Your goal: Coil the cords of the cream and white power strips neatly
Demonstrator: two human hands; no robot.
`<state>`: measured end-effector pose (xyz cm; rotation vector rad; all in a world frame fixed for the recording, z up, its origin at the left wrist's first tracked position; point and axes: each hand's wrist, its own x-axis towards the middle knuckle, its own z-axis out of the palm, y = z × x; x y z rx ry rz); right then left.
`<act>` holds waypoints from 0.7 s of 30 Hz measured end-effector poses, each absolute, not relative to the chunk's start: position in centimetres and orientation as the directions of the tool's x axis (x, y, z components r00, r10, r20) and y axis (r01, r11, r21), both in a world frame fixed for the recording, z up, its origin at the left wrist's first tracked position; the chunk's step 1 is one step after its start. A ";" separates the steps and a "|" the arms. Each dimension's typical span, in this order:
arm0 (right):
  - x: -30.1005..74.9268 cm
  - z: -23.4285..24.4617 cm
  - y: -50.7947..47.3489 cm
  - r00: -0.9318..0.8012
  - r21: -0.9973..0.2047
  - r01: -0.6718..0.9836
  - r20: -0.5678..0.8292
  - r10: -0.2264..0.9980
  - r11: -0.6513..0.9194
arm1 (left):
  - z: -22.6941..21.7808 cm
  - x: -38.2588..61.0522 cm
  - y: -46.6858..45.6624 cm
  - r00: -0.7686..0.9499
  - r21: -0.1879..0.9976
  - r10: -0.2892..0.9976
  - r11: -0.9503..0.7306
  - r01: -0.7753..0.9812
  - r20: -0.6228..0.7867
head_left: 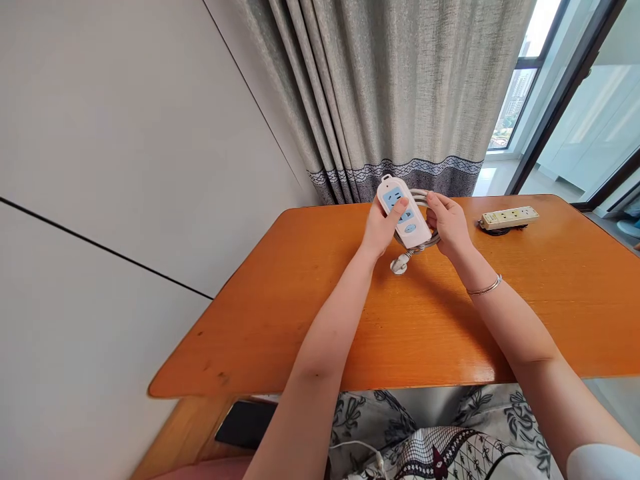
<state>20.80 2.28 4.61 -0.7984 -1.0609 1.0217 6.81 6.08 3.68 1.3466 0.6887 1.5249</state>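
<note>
A white power strip (419,235) with light blue socket panels is tilted up above the wooden table (300,300). My left hand (383,225) grips it from the left side, thumb across its face. On the other side, my right hand (447,222) pinches the coiled grey-white cord (419,195) behind the strip. The cord's white plug (399,264) hangs below the strip, close to the tabletop. Part of the coil is hidden behind the strip.
To the right on the table lies a second, cream power strip (510,217) over its black cord (501,231). A grey curtain (410,87) hangs behind the far edge. A white wall or panel (125,120) stands at left. A dark flat object (247,424) is below the front edge.
</note>
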 end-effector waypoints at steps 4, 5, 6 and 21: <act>21.1 4.2 2.8 0.120 -0.914 -0.253 0.295 0.948 0.317 | 3.2 7.5 6.0 0.003 0.886 0.935 -0.335 -0.320 0.355; 21.1 4.0 2.9 0.125 -0.918 -0.241 0.294 0.947 0.317 | 3.1 7.7 6.0 -0.025 0.881 0.936 -0.339 -0.330 0.351; 21.1 3.9 3.0 0.135 -0.921 -0.229 0.292 0.947 0.316 | 3.0 7.8 6.1 -0.058 0.873 0.934 -0.351 -0.340 0.353; 19.1 1.0 3.7 0.185 -0.931 -0.131 0.313 0.932 0.339 | 3.0 7.7 7.0 -0.347 0.798 0.919 -0.346 -0.494 0.184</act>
